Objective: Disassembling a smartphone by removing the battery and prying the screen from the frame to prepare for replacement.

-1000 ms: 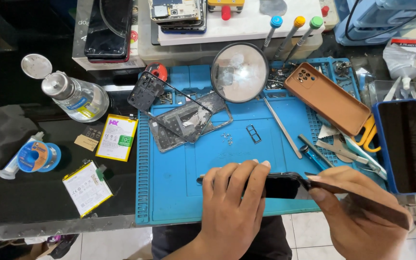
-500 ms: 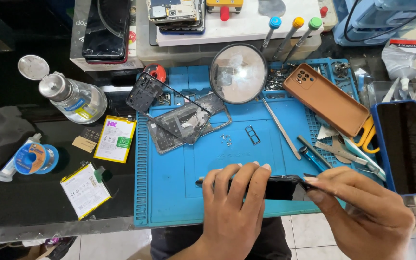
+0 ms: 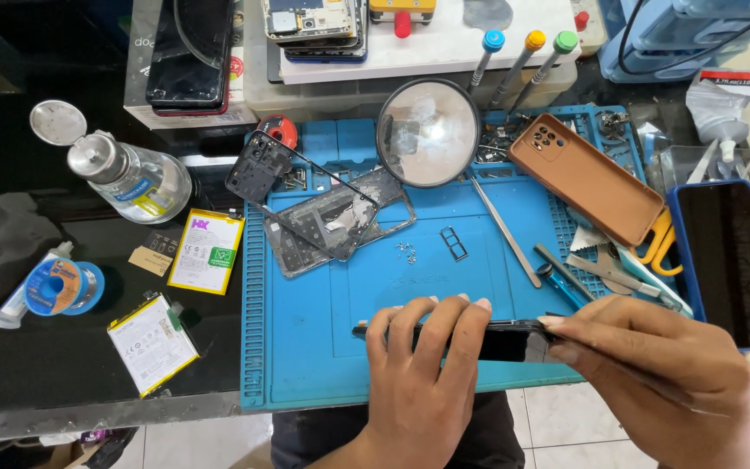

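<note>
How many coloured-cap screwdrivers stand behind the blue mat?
3, side by side behind the magnifier: blue-capped screwdriver, orange-capped screwdriver and green-capped screwdriver. Others may lie hidden in the clutter.

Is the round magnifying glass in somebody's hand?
No, the magnifying glass lies on the blue mat; both hands hold the black phone.

A flat blue silicone work mat [image 3: 392,321] with ribbed edges covers the black glossy bench [image 3: 45,347]. At the mat's near edge lies a slim black phone [image 3: 505,340]. Toward its far right corner sits a tan-brown phone case [image 3: 588,178]. 3 screwdrivers carry blue [image 3: 494,40], orange [image 3: 536,40] and green [image 3: 566,41] caps.
</note>
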